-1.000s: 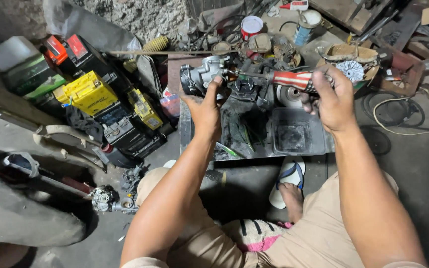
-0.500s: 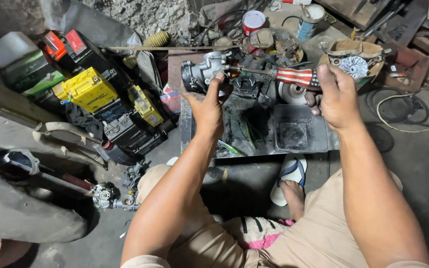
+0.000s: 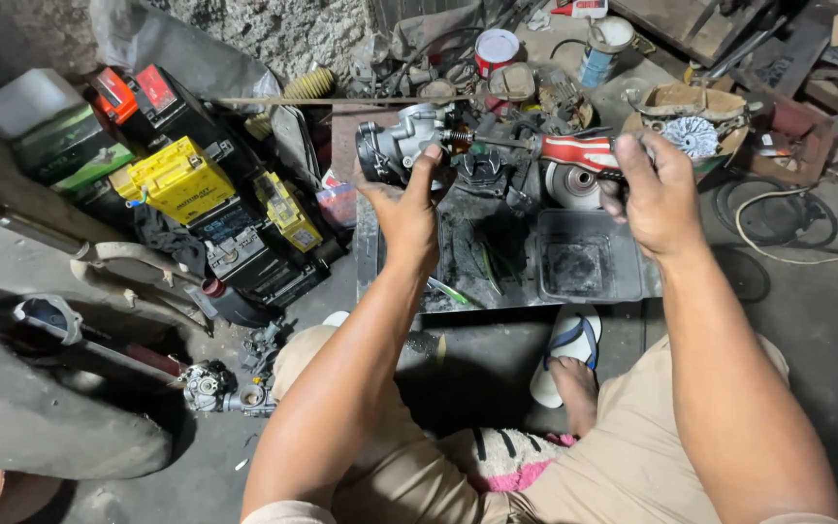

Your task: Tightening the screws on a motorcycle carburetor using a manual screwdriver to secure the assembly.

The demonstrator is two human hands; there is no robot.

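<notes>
My left hand (image 3: 407, 207) is raised over a greasy metal tray (image 3: 458, 281) and grips a silver carburetor body (image 3: 402, 142) with a round dark throat at its left end. My right hand (image 3: 659, 189) is closed around the red-and-white handle of a screwdriver (image 3: 574, 151). Its thin shaft points left and its tip reaches the spring and screw on the carburetor's right side. Both forearms stretch out from my lap, over tan shorts.
Several motorcycle batteries, one yellow (image 3: 178, 179), stack at the left. A grey plastic tub (image 3: 584, 267) sits on the tray. A red can (image 3: 496, 49), a blue can (image 3: 601, 58), a cooling-fan part (image 3: 689, 136) and scrap metal crowd the back. A loose carburetor (image 3: 208, 388) lies on the floor; my sandalled foot (image 3: 564, 359) is below the tray.
Both hands shifted slightly together with the carburetor and screwdriver; the screwdriver stays at the carburetor's side. The view moved a little.
</notes>
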